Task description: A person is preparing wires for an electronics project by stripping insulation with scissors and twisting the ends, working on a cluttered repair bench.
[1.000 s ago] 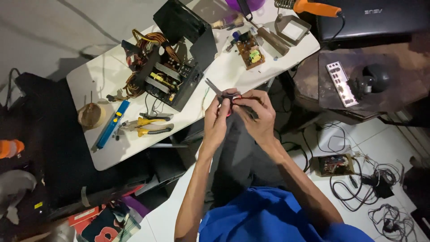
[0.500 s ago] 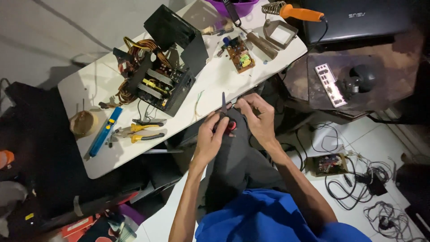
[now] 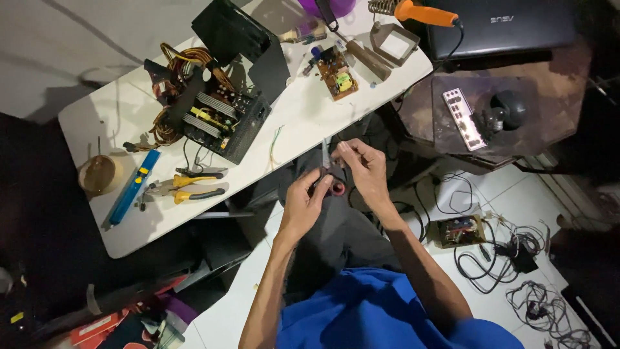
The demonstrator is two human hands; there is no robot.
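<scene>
My left hand (image 3: 302, 201) is closed around a small red ring, like a roll of tape (image 3: 336, 189), held over my lap just off the white table's (image 3: 303, 123) front edge. My right hand (image 3: 363, 169) is right beside it, fingertips pinching a thin pale strip (image 3: 325, 154) that stands up from between the two hands. The hands touch at the fingers. What the strip joins to is hidden by my fingers.
On the table lie an opened power supply with coloured wires (image 3: 210, 116), its black cover (image 3: 236, 39), yellow-handled pliers (image 3: 190, 187), a blue tool (image 3: 132, 187), a circuit board (image 3: 337, 72) and an orange soldering iron (image 3: 423, 13). Cables (image 3: 510, 265) cover the floor at right.
Both hands have come down from the table edge toward my lap. The right hand now pinches the pale strip upright above the red ring.
</scene>
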